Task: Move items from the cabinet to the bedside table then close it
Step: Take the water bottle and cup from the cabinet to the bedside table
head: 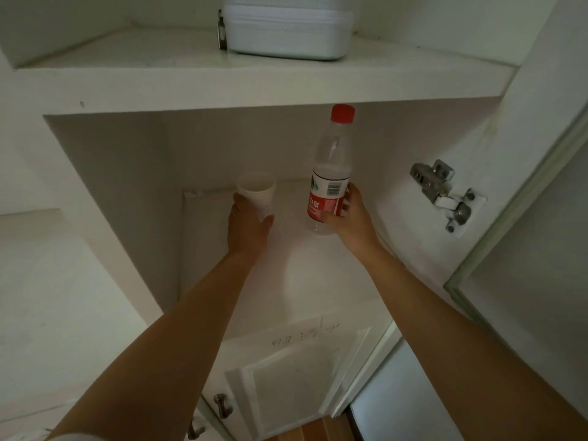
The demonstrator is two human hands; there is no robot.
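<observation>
left hand (249, 224) grips 1 stack of white cups (256, 194) | right hand (351, 214) grips 1 water bottle (331, 173) | 1 white box (286, 27) far, upper shelf

single head-worn view, close, angled up into the open cabinet (273, 87) past both forearms

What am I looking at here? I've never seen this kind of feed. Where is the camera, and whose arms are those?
There is one picture, from a wide-angle camera worn on a person's head, looking into an open white cabinet. The bare arms are that person's own. The left hand grips a stack of white cups on the lower shelf. The right hand holds a clear water bottle with a red cap, upright. On the shelf above sits a white box. The open door's hinge shows at the right.
</observation>
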